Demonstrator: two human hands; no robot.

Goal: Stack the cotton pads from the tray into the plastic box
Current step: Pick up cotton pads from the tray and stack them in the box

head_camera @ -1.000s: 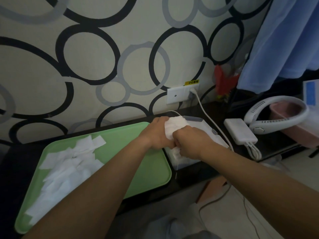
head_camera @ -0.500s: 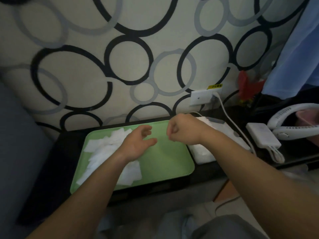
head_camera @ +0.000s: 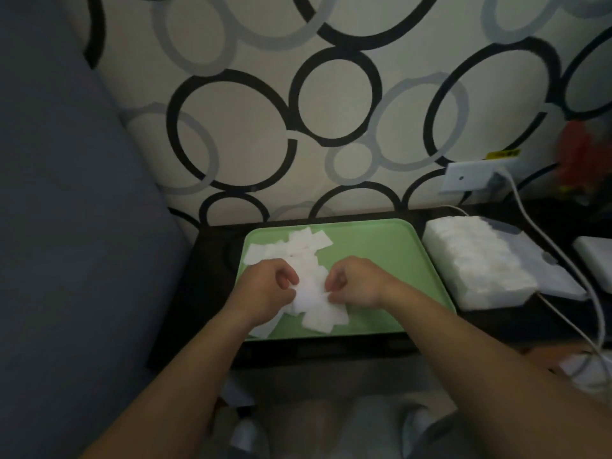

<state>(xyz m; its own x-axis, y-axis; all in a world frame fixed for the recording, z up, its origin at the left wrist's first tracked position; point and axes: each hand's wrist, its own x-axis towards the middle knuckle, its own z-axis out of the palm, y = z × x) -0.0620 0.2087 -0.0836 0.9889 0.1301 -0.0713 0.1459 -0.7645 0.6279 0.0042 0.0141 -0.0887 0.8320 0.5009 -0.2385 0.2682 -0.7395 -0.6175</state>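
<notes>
Tray (head_camera: 381,246), one; box (head_camera: 493,297), one; left hand (head_camera: 265,289) and right hand (head_camera: 356,281) on pads (head_camera: 309,294).

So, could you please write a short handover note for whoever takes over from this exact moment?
Left hand: fingers curled, pinching the loose cotton pads piled on the green tray.
Right hand: pinching the same pile from its other side.
Plastic box: right of the tray, holding a long row of stacked pads.
Done: much of the box looks filled.
Left: lift this bunch, set it in the box, then gather the rest of the pile on the tray's left half.
</notes>
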